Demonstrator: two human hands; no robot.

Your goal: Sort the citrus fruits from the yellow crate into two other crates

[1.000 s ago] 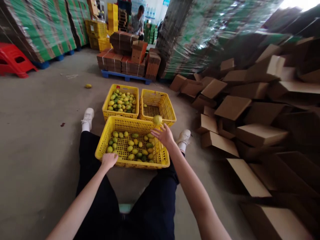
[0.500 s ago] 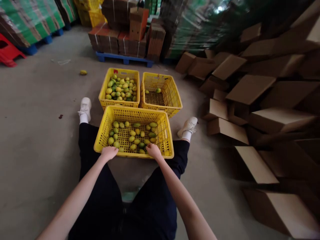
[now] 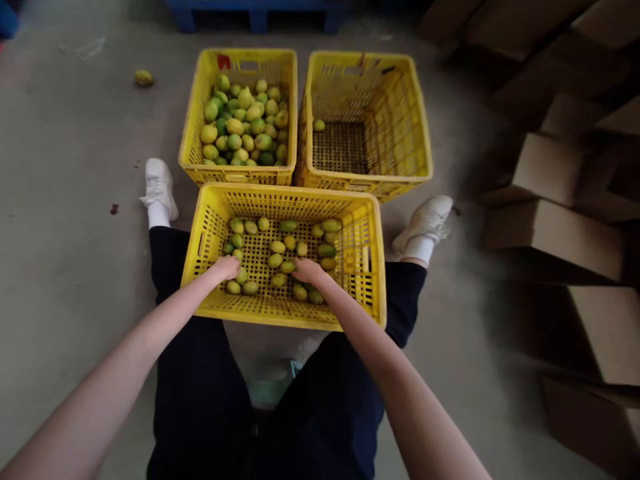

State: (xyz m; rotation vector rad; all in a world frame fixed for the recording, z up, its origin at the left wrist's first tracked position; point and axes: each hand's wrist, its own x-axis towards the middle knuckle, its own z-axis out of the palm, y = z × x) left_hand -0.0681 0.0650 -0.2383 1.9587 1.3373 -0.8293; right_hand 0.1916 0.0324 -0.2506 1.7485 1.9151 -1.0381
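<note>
A yellow plastic crate (image 3: 285, 193) lies between my legs with several green-yellow lemons (image 3: 250, 227) spread in loose groups on its slatted floor. My left hand (image 3: 226, 268) reaches into its left side, fingers curled down among the lemons there. Near the middle, my right hand (image 3: 309, 272) has its fingers bent together beside a lemon (image 3: 287, 267). Whatever either hand grips is hidden by the fingers. Behind stand a yellow crate (image 3: 187, 143) heaped with lemons and another yellow crate (image 3: 423, 143), where a single lemon (image 3: 319, 125) shows.
One lemon (image 3: 144, 78) lies on the concrete floor at the far left. A blue pallet (image 3: 258, 19) is at the back. Cardboard boxes (image 3: 575, 233) are piled along the right. My white shoes (image 3: 159, 187) flank the crates.
Both hands have moved from the near rim deeper into the front crate. The view has tilted down and closer. Two lemons showed in the right back crate; now one does.
</note>
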